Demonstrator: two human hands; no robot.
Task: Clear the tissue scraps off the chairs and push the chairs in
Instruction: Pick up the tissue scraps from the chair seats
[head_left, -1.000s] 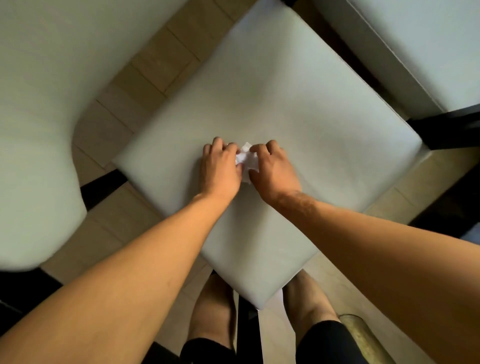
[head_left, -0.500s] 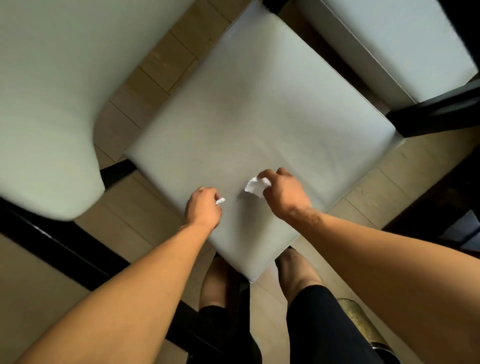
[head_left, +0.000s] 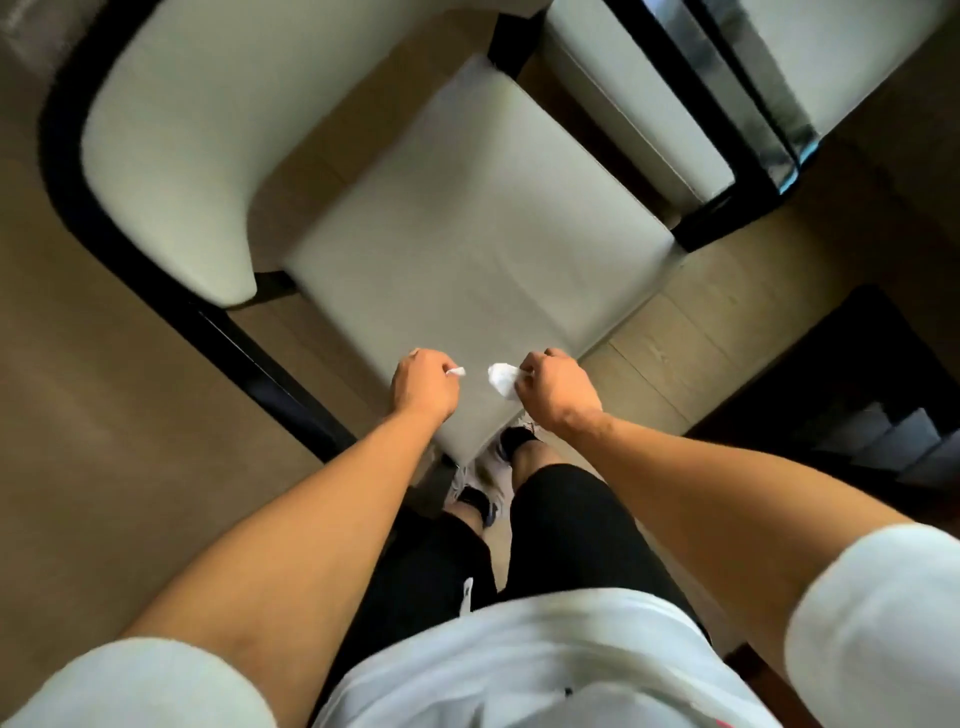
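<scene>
At the far left a curved, pale cream padded chair back (head_left: 171, 156) in a glossy black frame arcs round the corner of the view; its top runs out of frame. Beside it lies the flat, square, cream upholstered chair seat (head_left: 467, 249), smooth and matte, turned so one corner points toward the person's feet. Nothing rests on its visible surface. The floor is tan wood-look planks (head_left: 675, 358), smeared by motion at the left edge.

Over the near corner of the seat the left hand (head_left: 423, 387) is curled, pinching a tiny white tissue scrap (head_left: 457, 371) that pokes out as a sliver beside the thumb. Just right of it, apart by a small gap, the right hand (head_left: 558, 389) is curled round a larger crumpled white tissue wad (head_left: 503, 379), soft and wrinkled, bulging from the fingers toward the left. The fingertips of both hands are hidden beneath the knuckles.

Below are bare forearms, white short sleeves (head_left: 878, 623), black shorts (head_left: 561, 530), and shoes partly hidden under the seat corner. At upper right a second cream cushioned chair (head_left: 639, 104) with black frame is cut off by the edge; the dark shape at right is too dim to identify.
</scene>
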